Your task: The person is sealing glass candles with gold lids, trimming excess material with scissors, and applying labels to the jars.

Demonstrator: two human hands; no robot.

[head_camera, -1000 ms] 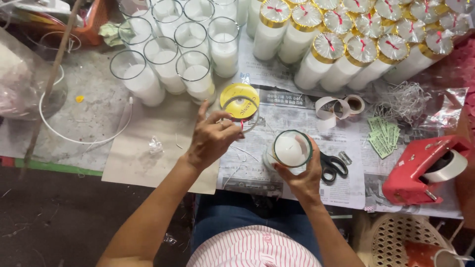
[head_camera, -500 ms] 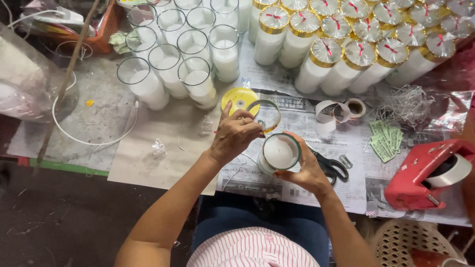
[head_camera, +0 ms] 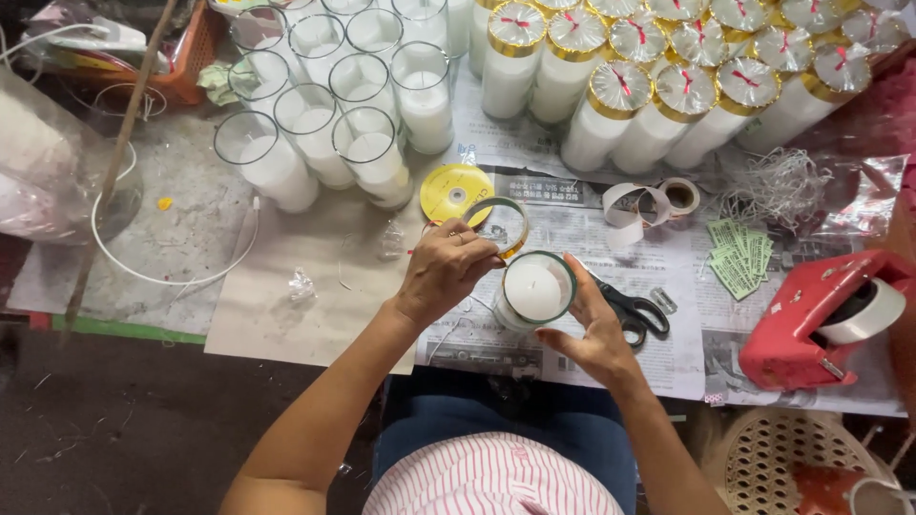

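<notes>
My right hand (head_camera: 593,329) cups a glass jar with a white candle (head_camera: 533,291) from its right side, tilted toward me over the newspaper. My left hand (head_camera: 445,270) pinches a thin gold band ring (head_camera: 500,225) just above and left of the jar's mouth. A yellow roll of gold tape (head_camera: 456,192) lies flat beyond my left hand.
Open glass candles (head_camera: 363,143) stand at the back left, and gold-topped sealed candles (head_camera: 668,95) at the back right. Black scissors (head_camera: 632,310), a red tape dispenser (head_camera: 821,319), green labels (head_camera: 739,259), paper loops (head_camera: 649,202) and shredded strips (head_camera: 778,186) lie on the newspaper.
My left hand lifted the gold ring off the yellow roll and brought it toward the jar. The jar in my right hand moved slightly left and up.
</notes>
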